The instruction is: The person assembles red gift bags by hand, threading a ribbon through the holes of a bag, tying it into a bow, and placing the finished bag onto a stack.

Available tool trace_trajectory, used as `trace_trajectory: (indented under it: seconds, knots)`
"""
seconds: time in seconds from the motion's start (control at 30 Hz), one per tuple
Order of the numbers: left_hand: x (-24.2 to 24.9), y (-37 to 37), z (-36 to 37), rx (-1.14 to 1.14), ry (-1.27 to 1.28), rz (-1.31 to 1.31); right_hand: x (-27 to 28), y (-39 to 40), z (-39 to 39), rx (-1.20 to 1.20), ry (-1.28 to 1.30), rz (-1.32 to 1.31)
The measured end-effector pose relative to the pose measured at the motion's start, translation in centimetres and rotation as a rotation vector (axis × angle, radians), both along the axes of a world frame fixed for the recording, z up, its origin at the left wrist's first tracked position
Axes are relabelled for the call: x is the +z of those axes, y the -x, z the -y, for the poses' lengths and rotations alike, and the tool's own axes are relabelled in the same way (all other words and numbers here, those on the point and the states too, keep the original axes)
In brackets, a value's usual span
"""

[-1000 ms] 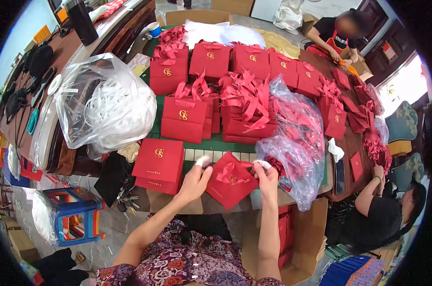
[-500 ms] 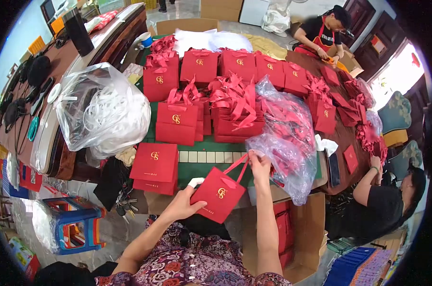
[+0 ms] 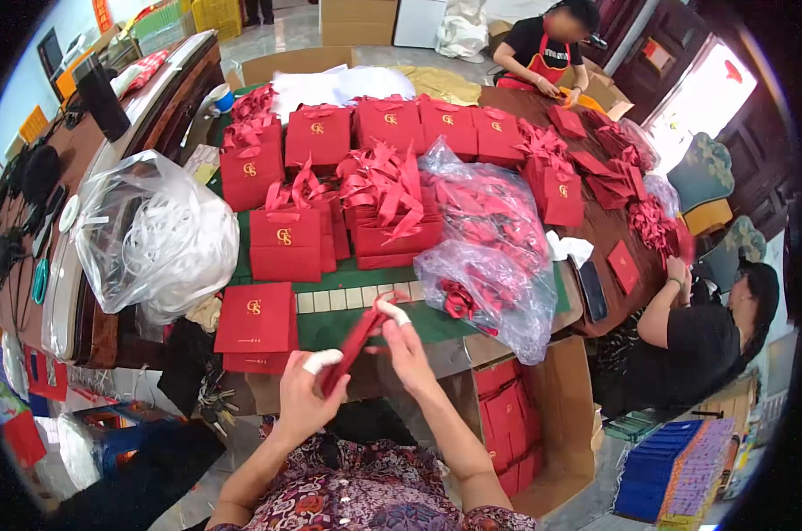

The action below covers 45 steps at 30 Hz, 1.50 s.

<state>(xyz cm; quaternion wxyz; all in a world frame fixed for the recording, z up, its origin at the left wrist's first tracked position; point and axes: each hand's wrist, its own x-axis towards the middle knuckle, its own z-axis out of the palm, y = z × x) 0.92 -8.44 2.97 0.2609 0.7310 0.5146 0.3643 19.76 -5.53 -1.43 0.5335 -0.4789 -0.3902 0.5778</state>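
Note:
My left hand [image 3: 308,398], a white cover on one finger, grips a small red paper gift bag [image 3: 355,347] by its lower part. The bag is turned nearly edge-on, and its front print is hidden. My right hand [image 3: 407,354] is closed at the bag's top edge, also with a white-covered finger; the ribbon there is blurred. Left of the bag, flat red gift bags [image 3: 254,319] with a gold logo lie stacked at the table edge. Beyond my hands, a row of white tiles [image 3: 330,301] runs along the green mat [image 3: 326,331].
Ribbon-handled red bags [image 3: 396,239] stand in rows behind. A clear plastic bag of red ribbons [image 3: 498,257] lies right, and one of white ribbon [image 3: 175,234] left. An open carton [image 3: 567,425] holds red bags below. Two people work at the right side.
The gift bag has turned from showing its front to nearly edge-on. My right hand has moved left and down from the raised ribbon handle to the bag's top. The view has shifted right.

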Motion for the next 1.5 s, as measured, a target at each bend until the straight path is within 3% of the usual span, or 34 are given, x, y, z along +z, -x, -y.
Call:
trace_trajectory:
  seconds: [0.07,0.1,0.2,0.27,0.4,0.53,0.6,0.7,0.9,0.97,1.17,1.23,1.33,1.5]
  knots:
    - [-0.7,-0.7,0.4,-0.092,-0.219,-0.062,-1.1,0.9,-0.3,0.008,-0.136,0.061]
    - [-1.0,-1.1,0.7,-0.129,-0.286,-0.099,-1.4,1.0,-0.3,0.008,-0.063,0.019]
    - [-4.4,-2.1,2.0,-0.193,-0.227,-0.155,-4.1,0.1,-0.6,0.059,0.035,-0.002]
    - [-7.0,-2.6,2.5,-0.197,-0.205,-0.154,-4.7,-1.1,0.1,-0.025,-0.142,0.706]
    - [-8.9,-3.0,2.9,-0.268,-0.137,-0.273,-4.2,-4.1,1.8,-0.258,-0.110,0.721]
    - [-9.9,-3.2,2.7,-0.250,-0.141,-0.287,-2.7,-8.7,3.1,-0.528,-0.353,1.123]
    - [-9.9,-3.5,2.4,-0.225,-0.116,-0.292,-3.3,-10.6,3.7,-0.605,-0.182,1.248]
    - [-9.0,-3.7,1.8,-0.228,-0.054,-0.300,-5.8,-13.6,4.0,-0.625,-0.267,1.510]
    - [-9.1,-2.9,0.0,-0.177,-0.169,-0.155,-6.4,-13.9,4.3,-0.529,-0.106,1.434]
    - [-8.2,-2.4,-1.8,-0.127,-0.163,-0.141,-6.3,-13.3,4.5,-0.554,-0.308,1.468]
    - [-8.5,-1.9,-5.8,-0.103,-0.231,-0.174,-4.3,-8.5,5.1,-0.418,-0.192,1.194]
    - [-8.3,-2.1,-6.3,-0.109,-0.217,-0.192,-3.3,-6.8,4.5,-0.326,-0.302,1.224]
    - [-8.3,-2.4,-6.7,-0.138,-0.210,-0.248,-3.8,-4.0,3.6,-0.298,-0.195,1.011]
    - [-8.5,-2.3,-6.6,-0.133,-0.192,-0.325,-3.9,-1.4,2.1,-0.210,-0.358,1.114]
